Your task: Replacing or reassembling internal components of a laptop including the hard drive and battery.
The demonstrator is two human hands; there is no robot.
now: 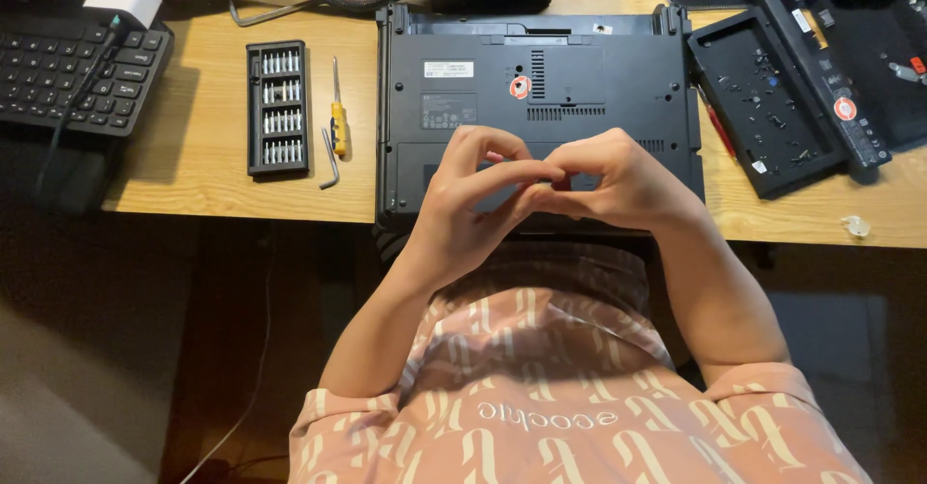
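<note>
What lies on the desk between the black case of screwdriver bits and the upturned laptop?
In the head view, a yellow-handled screwdriver and a bent metal key lie between the bit case and the laptop.

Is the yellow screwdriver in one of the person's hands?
No, the yellow screwdriver lies on the desk beside the bit case, away from both hands.

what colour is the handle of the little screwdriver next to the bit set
Yellow. The screwdriver lies right of the black bit set on the wooden desk, clearest in the head view.
</note>
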